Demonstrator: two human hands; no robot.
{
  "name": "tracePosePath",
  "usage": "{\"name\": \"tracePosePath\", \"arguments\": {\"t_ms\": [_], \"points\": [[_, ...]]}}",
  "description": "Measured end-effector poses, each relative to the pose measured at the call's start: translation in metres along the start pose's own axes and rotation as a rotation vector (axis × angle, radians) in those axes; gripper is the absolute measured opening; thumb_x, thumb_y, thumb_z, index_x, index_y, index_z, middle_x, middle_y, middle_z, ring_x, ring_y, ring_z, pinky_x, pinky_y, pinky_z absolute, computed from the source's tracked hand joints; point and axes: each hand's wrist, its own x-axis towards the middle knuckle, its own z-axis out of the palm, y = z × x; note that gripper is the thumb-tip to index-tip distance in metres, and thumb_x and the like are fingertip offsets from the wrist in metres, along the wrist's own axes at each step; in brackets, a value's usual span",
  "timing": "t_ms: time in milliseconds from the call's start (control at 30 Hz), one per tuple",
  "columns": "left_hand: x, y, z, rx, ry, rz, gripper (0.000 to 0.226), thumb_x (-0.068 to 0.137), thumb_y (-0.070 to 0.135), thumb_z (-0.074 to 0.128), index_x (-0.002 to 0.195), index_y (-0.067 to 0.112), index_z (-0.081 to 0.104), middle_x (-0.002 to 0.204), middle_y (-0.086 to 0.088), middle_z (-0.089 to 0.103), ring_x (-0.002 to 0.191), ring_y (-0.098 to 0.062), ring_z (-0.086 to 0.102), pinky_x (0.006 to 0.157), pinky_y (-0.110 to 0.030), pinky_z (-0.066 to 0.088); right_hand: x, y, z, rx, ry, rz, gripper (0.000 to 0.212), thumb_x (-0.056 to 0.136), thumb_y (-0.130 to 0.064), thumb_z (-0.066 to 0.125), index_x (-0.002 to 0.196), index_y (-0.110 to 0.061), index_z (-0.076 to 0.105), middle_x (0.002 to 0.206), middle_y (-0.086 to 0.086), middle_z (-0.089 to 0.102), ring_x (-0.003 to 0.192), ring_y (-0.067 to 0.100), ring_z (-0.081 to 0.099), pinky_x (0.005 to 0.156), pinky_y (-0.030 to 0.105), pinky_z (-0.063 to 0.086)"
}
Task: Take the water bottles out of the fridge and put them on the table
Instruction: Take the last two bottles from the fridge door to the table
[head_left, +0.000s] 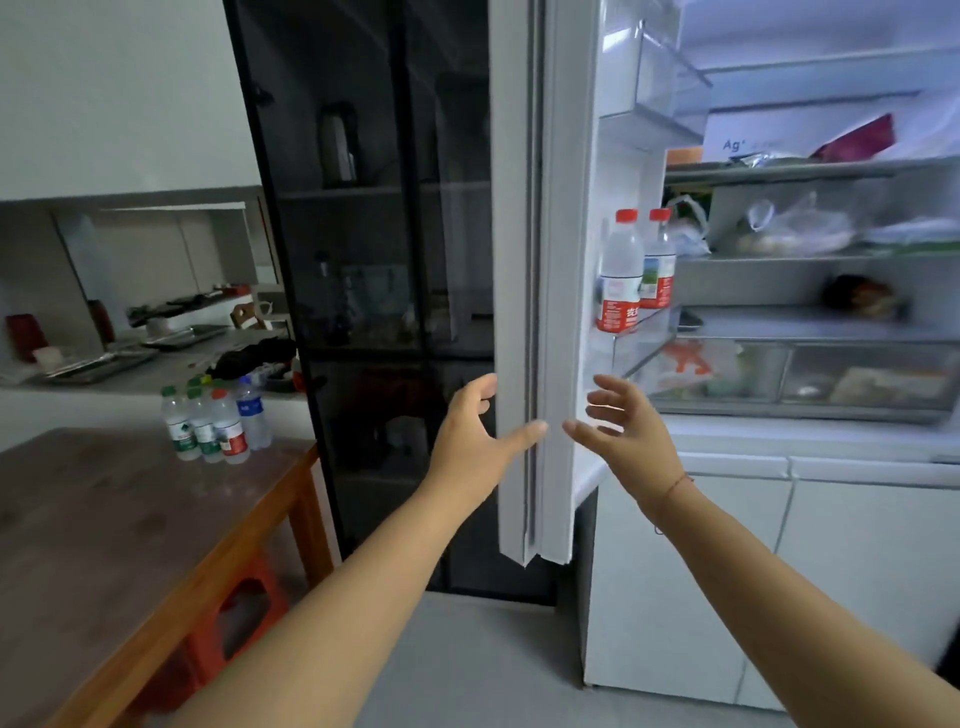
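Note:
The white fridge stands open, its left door (558, 260) swung towards me edge-on. Two water bottles with red caps and red labels, one nearer (619, 273) and one behind it (658, 260), stand upright in the door's shelf. Several more bottles (215, 421) stand grouped at the far edge of the wooden table (104, 545) on the left. My left hand (475, 441) is open, fingers spread, beside the door's outer edge. My right hand (626, 431) is open below the door shelf, holding nothing.
A dark glass cabinet (374, 260) stands between the table and the fridge. Fridge shelves (810, 249) hold bagged food and drawers. A red stool (244, 613) sits under the table. A grey counter (130, 358) with trays runs behind.

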Motion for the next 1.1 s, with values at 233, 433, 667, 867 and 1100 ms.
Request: {"name": "tracePosePath", "arguments": {"t_ms": [233, 433, 667, 867, 1100], "points": [[0.045, 0.082, 0.103, 0.006, 0.034, 0.119, 0.075, 0.075, 0.049, 0.073, 0.138, 0.034, 0.036, 0.143, 0.013, 0.041, 0.117, 0.003, 0.037, 0.084, -0.015, 0.032, 0.059, 0.005, -0.105, -0.002, -0.003, -0.094, 0.065, 0.076, -0.021, 0.076, 0.132, -0.016, 0.044, 0.118, 0.002, 0.055, 0.106, 0.013, 0.055, 0.093, 0.028, 0.046], [0.08, 0.113, 0.159, 0.004, 0.101, 0.13, 0.066, 0.08, 0.042, 0.072, 0.136, 0.03, 0.04, 0.123, 0.02, 0.04, 0.1, 0.011, 0.042, 0.073, -0.002, 0.027, 0.113, 0.019, -0.162, 0.005, -0.034, -0.127, 0.061, 0.075, -0.022, 0.076, 0.127, -0.019, 0.045, 0.115, -0.002, 0.055, 0.106, 0.014, 0.056, 0.096, 0.034, 0.048], [0.139, 0.118, 0.195, 0.084, 0.159, 0.077, 0.069, 0.081, 0.043, 0.07, 0.14, 0.028, 0.037, 0.137, 0.012, 0.045, 0.091, 0.015, 0.041, 0.052, 0.004, 0.031, 0.176, 0.039, -0.179, 0.01, -0.032, -0.162, 0.061, 0.076, -0.023, 0.075, 0.129, -0.017, 0.045, 0.118, -0.001, 0.055, 0.109, 0.014, 0.054, 0.092, 0.025, 0.044], [0.212, 0.107, 0.208, 0.158, 0.204, 0.052, 0.077, 0.08, 0.044, 0.07, 0.144, 0.024, 0.033, 0.146, 0.0, 0.04, 0.126, -0.016, 0.044, 0.092, -0.025, 0.04, 0.234, 0.059, -0.178, 0.014, -0.019, -0.182, 0.057, 0.075, -0.023, 0.076, 0.124, -0.021, 0.046, 0.116, -0.005, 0.057, 0.107, 0.01, 0.055, 0.096, 0.026, 0.044], [0.274, 0.087, 0.232, 0.151, 0.259, -0.107, 0.074, 0.072, 0.045, 0.076, 0.132, 0.018, 0.042, 0.127, -0.005, 0.054, 0.116, -0.027, 0.055, 0.094, -0.047, 0.051, 0.306, 0.077, -0.181, -0.002, 0.022, -0.158, 0.066, 0.074, -0.027, 0.077, 0.131, -0.021, 0.043, 0.119, -0.009, 0.05, 0.11, 0.007, 0.047, 0.088, 0.017, 0.039]]}}
